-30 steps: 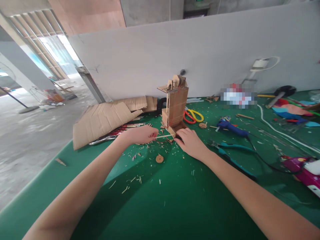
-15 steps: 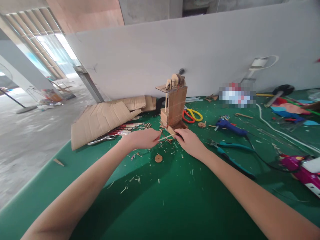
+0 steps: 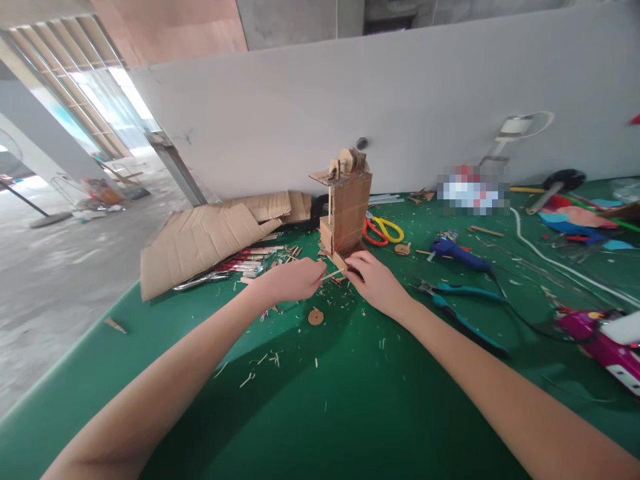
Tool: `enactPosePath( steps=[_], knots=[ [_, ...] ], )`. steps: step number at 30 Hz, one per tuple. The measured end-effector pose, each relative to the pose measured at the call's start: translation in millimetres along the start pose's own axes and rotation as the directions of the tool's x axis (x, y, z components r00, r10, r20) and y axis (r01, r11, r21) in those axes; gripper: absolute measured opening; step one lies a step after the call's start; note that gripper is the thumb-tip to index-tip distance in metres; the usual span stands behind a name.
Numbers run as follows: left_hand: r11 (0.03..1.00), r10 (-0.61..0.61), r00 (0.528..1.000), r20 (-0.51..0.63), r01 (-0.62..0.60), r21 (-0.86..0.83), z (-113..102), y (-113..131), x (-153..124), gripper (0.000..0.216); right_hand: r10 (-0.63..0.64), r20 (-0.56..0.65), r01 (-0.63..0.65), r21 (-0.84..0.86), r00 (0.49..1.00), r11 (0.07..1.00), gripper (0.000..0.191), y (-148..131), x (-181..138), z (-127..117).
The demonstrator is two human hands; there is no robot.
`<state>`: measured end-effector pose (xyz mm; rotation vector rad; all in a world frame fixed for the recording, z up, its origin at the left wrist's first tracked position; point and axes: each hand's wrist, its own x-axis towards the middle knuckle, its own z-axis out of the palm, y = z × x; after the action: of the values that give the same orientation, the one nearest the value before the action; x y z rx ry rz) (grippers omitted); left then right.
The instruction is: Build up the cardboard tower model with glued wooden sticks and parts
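Observation:
A thin wooden stick [image 3: 332, 274] slants between my two hands. My left hand [image 3: 301, 279] is closed around its left part, and the fingertips are partly hidden. My right hand [image 3: 373, 280] pinches the low front edge of the upright cardboard model [image 3: 350, 210], right by the stick's other end. Whether those right fingers also touch the stick is hard to see. Cardboard wheels and a thin post sit at the model's top and side. A small cardboard disc [image 3: 315, 317] with a centre hole lies on the green table just below my hands.
Flat cardboard sheets [image 3: 210, 240] lie at the left above packed sticks. Scissors [image 3: 384, 231] stand behind my right hand. Pliers [image 3: 465, 313], a blue glue gun [image 3: 457, 253] with its cable, and a magenta tool [image 3: 595, 343] lie to the right. Wood shavings [image 3: 247, 379] are scattered about.
My left hand has shifted slightly right, nearer the model, and less of the stick shows between the hands. My right hand's fingers have changed position a little at the model's base.

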<state>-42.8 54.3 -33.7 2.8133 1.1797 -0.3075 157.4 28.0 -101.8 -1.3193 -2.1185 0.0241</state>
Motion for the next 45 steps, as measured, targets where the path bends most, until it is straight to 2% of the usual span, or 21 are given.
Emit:
enactPosePath(
  steps=[2, 4, 6, 8, 10, 12, 15, 24, 29, 36, 41, 45],
  knots=[
    [1.0, 0.001, 1.0, -0.028, -0.001, 0.0, 1.8, -3.2, 1.8, 0.028, -0.036, -0.007, 0.036, -0.035, 0.999, 0.999, 0.021, 4.6, 1.6, -9.1],
    [1.0, 0.008, 0.998, -0.058, -0.008, 0.005, 3.3, -7.5, 3.3, 0.029, -0.042, -0.077, 0.035, -0.1, 0.996, 0.994, 0.025, 13.6, 4.5, -19.7],
    [1.0, 0.02, 0.998, -0.064, -0.02, 0.007, 4.2, -11.1, 4.2, 0.03, 0.089, -0.183, -0.107, -0.091, 0.979, 0.99, 0.028, 25.0, 7.5, -27.2],
    [1.0, 0.017, 0.999, -0.046, -0.017, -0.007, 4.2, -13.0, 4.1, 0.031, 0.267, -0.137, -0.268, 0.009, 0.954, 0.963, 0.03, 35.2, 9.3, -28.6],
    [1.0, -0.003, 1.0, -0.029, 0.002, -0.024, 3.7, -12.6, 3.4, 0.032, 0.31, -0.038, -0.308, 0.048, 0.95, 0.95, 0.028, 41.7, 9.5, -25.1],
    [0.999, -0.027, 1.0, -0.016, 0.027, -0.04, 3.2, -10.9, 2.5, 0.032, 0.296, 0.019, -0.297, 0.047, 0.955, 0.954, 0.027, 44.2, 8.8, -20.3],
    [0.997, -0.044, 0.999, -0.011, 0.043, -0.064, 4.1, -8.4, 2.3, 0.033, 0.292, 0.043, -0.294, 0.043, 0.955, 0.955, 0.027, 43.7, 8.1, -16.8],
    [0.958, 0.013, 0.999, -0.03, -0.021, -0.285, 16.2, -11.6, 14.5, 0.032, 0.278, 0.07, -0.284, 0.108, 0.958, 0.953, 0.022, 35.6, 7.7, -18.0],
    [0.958, -0.039, 0.994, -0.104, 0.008, -0.287, 17.9, -3.2, 16.5, 0.027, 0.255, 0.086, -0.266, 0.152, 0.963, 0.952, 0.022, 33.1, 7.2, -15.2],
    [0.941, -0.089, 0.987, -0.131, 0.04, -0.337, 23.4, 0.2, 19.8, 0.029, 0.242, 0.075, -0.252, 0.181, 0.967, 0.951, 0.021, 32.6, 6.2, -12.0],
    [0.919, -0.066, 0.987, -0.148, 0.003, -0.394, 24.1, -2.7, 21.6, 0.028, 0.241, 0.064, -0.248, 0.166, 0.968, 0.954, 0.021, 33.9, 6.0, -11.3],
    [0.918, -0.098, 0.981, -0.167, 0.024, -0.396, 24.7, -0.8, 22.3, 0.026, 0.235, 0.065, -0.243, 0.168, 0.97, 0.955, 0.021, 34.9, 5.7, -11.5]
  ],
)
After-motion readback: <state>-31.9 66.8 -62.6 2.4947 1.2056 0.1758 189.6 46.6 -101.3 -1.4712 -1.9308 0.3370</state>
